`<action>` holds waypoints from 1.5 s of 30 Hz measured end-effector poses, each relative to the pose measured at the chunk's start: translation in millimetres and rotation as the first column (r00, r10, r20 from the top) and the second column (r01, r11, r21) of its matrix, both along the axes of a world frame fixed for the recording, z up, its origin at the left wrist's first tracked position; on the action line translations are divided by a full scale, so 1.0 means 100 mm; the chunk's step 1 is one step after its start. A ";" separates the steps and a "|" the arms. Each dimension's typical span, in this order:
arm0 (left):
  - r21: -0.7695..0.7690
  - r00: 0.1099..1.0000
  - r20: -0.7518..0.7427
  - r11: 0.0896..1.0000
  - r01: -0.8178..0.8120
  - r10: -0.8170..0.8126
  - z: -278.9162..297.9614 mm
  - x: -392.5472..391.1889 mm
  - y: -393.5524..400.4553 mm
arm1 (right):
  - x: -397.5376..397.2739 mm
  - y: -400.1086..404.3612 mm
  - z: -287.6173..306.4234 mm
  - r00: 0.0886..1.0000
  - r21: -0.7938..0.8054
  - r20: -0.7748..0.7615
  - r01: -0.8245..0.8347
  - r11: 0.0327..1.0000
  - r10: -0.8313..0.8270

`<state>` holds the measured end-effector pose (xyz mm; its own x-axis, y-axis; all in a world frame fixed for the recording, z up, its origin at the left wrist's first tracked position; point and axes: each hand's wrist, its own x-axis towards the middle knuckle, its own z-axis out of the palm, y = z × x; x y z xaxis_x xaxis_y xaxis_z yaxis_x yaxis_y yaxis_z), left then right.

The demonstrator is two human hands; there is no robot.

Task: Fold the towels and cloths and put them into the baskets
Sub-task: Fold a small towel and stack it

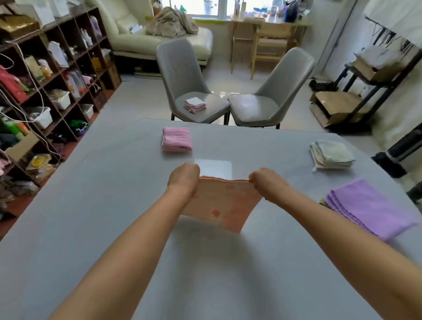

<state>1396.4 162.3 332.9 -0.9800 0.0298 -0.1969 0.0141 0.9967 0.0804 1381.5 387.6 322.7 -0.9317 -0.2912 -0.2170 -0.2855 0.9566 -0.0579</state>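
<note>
We hold the peach cloth (221, 204) up over the tabletop (105, 227), left hand (183, 179) and right hand (267, 184) each with fingers pinched on a top corner. Its top edge runs left to right between our hands and the rest hangs toward us. Pink stack (177, 139) far, green stack (332, 155) and purple stack (367, 207) to the right, all well apart. No basket in view.

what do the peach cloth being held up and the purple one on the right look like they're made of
Peach cloth: thin, soft woven fabric, probably cotton; it hangs limp and curves between the left hand and right hand, matte, with darker printed blotches. Purple cloth: plusher, likely microfibre; matte, with thick stacked folded edges. Neither fibre can be confirmed.
</note>
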 end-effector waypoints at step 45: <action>0.086 0.919 0.018 0.916 0.392 -0.394 -1.22 -0.29 0.77 | 0.50 1.16 -1.27 0.913 -0.342 0.109 0.406 0.847 -0.394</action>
<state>1367.4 239.2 210.8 -0.8789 0.4279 -0.2109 0.3992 0.9017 0.1661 1431.5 503.3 195.5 -0.9779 0.0426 -0.2047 0.1257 0.9022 -0.4127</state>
